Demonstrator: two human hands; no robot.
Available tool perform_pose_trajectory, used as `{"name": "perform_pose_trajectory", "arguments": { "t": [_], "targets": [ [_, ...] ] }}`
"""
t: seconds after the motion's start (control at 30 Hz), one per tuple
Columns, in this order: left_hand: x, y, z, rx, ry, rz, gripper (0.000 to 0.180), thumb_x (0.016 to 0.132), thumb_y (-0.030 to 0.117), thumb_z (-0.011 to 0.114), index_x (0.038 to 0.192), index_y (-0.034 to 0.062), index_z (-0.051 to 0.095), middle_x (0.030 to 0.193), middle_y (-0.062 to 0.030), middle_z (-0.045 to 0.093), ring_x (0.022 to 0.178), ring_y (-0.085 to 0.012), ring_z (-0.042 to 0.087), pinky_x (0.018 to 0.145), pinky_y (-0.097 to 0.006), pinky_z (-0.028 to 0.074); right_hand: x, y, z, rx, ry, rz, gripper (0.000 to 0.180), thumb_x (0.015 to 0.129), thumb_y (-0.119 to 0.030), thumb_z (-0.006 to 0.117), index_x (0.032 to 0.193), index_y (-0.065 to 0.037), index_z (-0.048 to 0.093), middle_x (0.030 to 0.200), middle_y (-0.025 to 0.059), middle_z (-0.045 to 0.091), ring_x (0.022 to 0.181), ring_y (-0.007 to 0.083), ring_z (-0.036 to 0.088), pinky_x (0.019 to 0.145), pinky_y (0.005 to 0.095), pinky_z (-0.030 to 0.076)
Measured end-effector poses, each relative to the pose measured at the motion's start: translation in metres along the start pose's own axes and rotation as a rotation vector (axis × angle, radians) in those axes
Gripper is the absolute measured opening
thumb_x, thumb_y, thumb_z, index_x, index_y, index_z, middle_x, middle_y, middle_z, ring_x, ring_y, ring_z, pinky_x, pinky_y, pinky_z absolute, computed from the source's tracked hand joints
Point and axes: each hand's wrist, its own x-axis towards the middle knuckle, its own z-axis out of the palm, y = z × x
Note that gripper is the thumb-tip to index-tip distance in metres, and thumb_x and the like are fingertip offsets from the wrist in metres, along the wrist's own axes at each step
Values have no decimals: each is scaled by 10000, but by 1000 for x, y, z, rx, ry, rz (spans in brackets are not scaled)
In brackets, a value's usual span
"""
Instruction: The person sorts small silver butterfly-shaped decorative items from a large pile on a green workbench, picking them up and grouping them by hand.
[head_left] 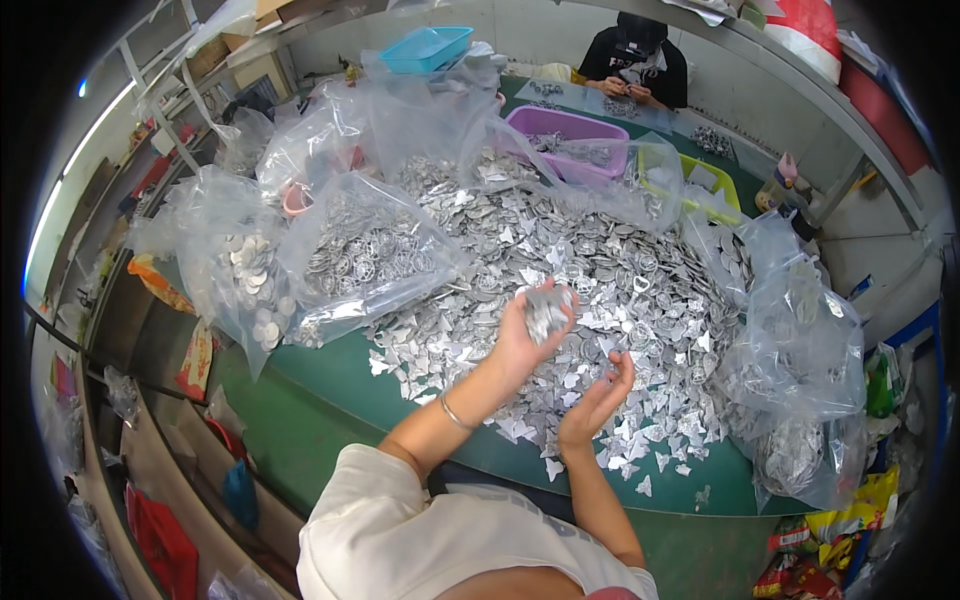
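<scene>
The left hand (528,335) is raised over the middle of the green tabletop (330,375), its grip pressed around a stack of silver discs (549,310) held upright between thumb and fingers, the stack's long axis running roughly toward the far edge. The right hand (598,398) sits just below and to the right, nearer the near edge, palm up and fingers loosely spread, holding nothing that can be made out; it is close to the stack but apart from it. The stack therefore lies up and to the left of the right hand. Under both hands spreads a heap of silver pieces (600,270), with small offcuts (640,440) scattered toward the near edge. Clear bags of discs (360,250) crowd the left edge, more bags (800,350) the right.
</scene>
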Motion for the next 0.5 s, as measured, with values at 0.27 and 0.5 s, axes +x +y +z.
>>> {"name": "perform_pose_trajectory", "arguments": {
  "t": [0.27,0.5],
  "targets": [
    [109,116,170,297,25,545,336,941,343,338,1077,116,544,1011,-118,567,896,-313,576,669,-473,532,-4,-2,4,30,-106,-4,426,915,-119,421,1304,37,349,1195,163,440,1074,259,436,893,358,342],
    [158,147,191,715,-21,795,388,904,253,377,1207,75,542,1239,-110,546,1091,-286,535,904,-469,435,-2,-2,4,19,-121,-5,401,952,-99,390,1329,31,340,1200,145,415,1040,211,439,915,330,342]
  ]
}}
